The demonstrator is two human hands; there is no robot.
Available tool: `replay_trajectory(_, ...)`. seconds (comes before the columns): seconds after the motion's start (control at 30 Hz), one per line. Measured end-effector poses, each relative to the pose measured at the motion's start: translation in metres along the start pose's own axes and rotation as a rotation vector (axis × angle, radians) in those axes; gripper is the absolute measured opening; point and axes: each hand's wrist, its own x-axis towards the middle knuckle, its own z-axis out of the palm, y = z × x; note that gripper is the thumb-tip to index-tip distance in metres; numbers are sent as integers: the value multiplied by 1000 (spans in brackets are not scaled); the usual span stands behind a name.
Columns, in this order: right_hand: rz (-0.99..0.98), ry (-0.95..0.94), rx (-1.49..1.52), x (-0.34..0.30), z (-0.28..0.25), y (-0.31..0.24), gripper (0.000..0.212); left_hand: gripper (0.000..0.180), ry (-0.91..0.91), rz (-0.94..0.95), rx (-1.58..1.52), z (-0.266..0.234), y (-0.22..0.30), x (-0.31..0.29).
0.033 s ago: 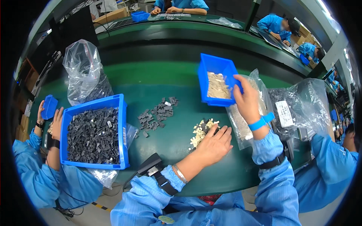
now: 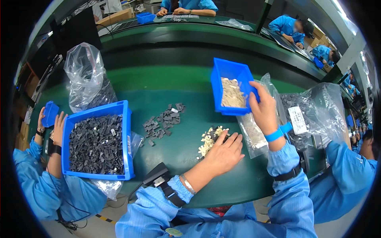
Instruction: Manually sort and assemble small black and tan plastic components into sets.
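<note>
My right hand grips the near right side of a small blue bin, its thumb and fingers closed on the wall. The bin is held tilted above the green table, with many small beige pieces inside. My left hand lies palm down on the table, fingers stretched out. Next to its fingers is a small pile of cream pieces mixed with a few dark ones; part of the pile is hidden under the hand. Farther left, small dark grey pieces are spread loosely on the tabletop.
A large blue bin full of dark pieces stands at left, with a clear plastic bag behind it. Bags of beige pieces and dark pieces lie at right. A co-worker's hands hold another small blue bin at far left.
The small blue bin in my right hand has shifted slightly right and nearer. My left hand stays beside the cream pile, and the view has moved a little.
</note>
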Motion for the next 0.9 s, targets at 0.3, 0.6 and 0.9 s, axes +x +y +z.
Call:
replay_trajectory(0.3, 79, -80, -234, -84, -92, 24, 27, 32, -117, 4, 59, 1, -3, 0)
replay_trajectory(0.6, 11, 34, -304, -92, -135, 38, 31, 25, 15, -48, -68, -18, -5, 2)
replay_trajectory(0.9, 434, -155, -864, -27, -306, 113, 42, 22, 132, -84, -21, -24, -12, 8)
